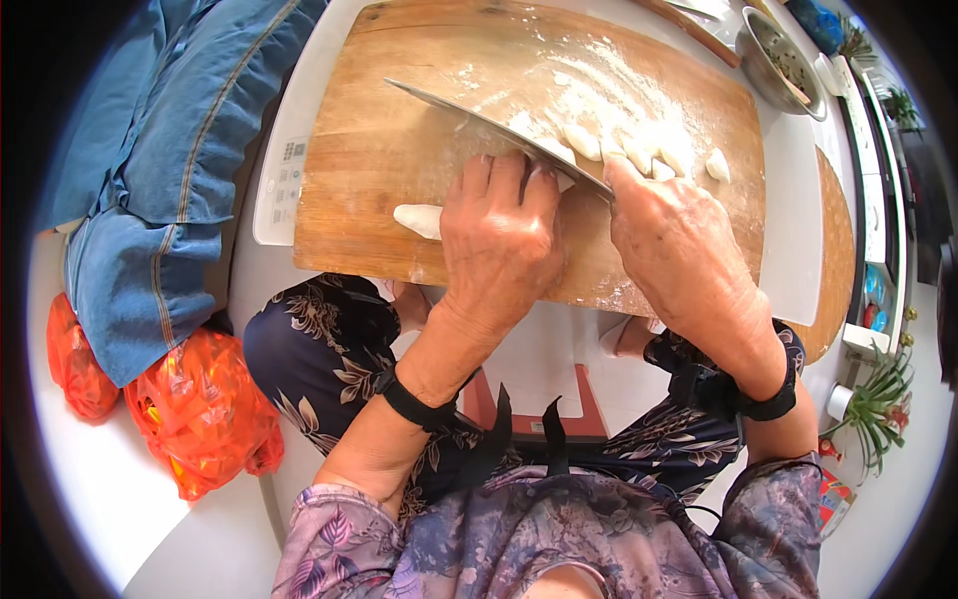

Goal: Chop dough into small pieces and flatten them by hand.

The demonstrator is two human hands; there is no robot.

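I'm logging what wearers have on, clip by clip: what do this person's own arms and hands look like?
The left grip and right grip are bare, ungloved hands. A black left wristband and black right wristband are worn. The left sleeve and right sleeve are mauve and grey with a leafy print, leaving the forearms bare.

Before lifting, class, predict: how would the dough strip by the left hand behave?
The dough strip probably bends, being narrow and soft-looking. Its rounded sides suggest it might roll if pushed. Distinct dough pieces suggest it isn't runny.
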